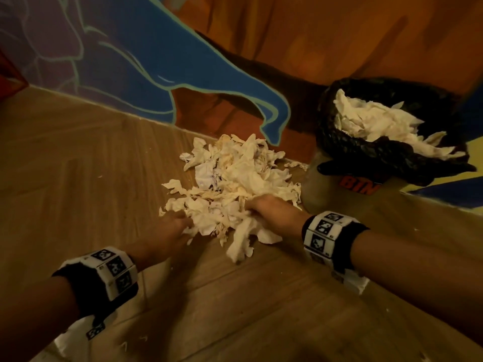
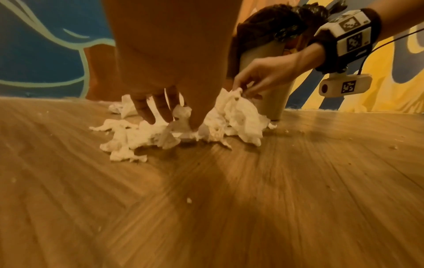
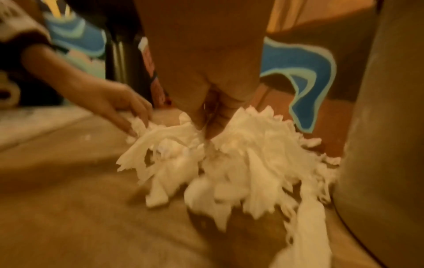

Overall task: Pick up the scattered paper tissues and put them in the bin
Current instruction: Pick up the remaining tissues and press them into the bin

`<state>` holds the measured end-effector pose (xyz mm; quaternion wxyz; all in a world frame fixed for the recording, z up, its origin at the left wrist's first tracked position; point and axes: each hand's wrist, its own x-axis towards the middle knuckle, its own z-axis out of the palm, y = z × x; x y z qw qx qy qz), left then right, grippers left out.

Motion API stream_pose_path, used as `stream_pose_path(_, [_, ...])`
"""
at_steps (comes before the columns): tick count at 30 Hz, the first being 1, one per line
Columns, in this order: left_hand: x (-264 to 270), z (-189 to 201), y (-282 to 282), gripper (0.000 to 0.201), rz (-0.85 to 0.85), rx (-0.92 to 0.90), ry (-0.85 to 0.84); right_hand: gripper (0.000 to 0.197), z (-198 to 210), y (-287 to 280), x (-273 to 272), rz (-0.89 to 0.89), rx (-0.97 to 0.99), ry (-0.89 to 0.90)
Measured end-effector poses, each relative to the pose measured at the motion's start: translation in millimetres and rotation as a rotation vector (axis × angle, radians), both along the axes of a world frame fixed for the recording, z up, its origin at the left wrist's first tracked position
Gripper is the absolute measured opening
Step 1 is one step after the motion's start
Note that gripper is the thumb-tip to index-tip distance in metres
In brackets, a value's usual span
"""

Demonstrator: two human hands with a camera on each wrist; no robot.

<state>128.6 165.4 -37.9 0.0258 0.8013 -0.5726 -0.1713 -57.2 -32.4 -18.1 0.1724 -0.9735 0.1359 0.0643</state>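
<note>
A heap of crumpled white paper tissues (image 1: 230, 184) lies on the wooden floor, just left of the bin (image 1: 337, 194). The bin has a black liner and holds more tissues (image 1: 379, 126). My left hand (image 1: 187, 226) reaches into the heap's near left edge, its fingers (image 2: 146, 112) straight and pressing down into the tissues (image 2: 137, 137). My right hand (image 1: 251, 209) is on the near right side, fingers curled and pinching a bunch of tissues (image 3: 229, 163). The right wrist view shows that hand (image 3: 206, 130) gripping and the left hand (image 3: 137, 127) touching the heap's edge.
A painted wall (image 1: 130, 61) runs behind the heap and the bin. Small paper crumbs (image 2: 188, 200) dot the floor boards. The bin's grey wall (image 3: 385, 127) stands close to the right of my right hand. A white sheet (image 1: 75, 335) lies under my left forearm.
</note>
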Motion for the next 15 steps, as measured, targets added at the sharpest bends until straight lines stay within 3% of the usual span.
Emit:
stream_pose_path(5, [-15.5, 54.7, -26.7, 0.021, -0.005, -0.303, 0.151, 0.011, 73.7, -6.9, -1.7, -0.139, 0.174, -0.307])
stream_pose_path(10, [-28.7, 126.6, -70.2, 0.029, 0.131, -0.559, 0.367, 0.011, 160.8, -27.2, -24.2, -0.177, 0.164, -0.556])
stream_pose_path(15, [-39.5, 194.6, -127.1, 0.005, 0.01, -0.847, 0.251, 0.01, 211.9, -62.8, -74.2, -0.288, 0.073, -0.651])
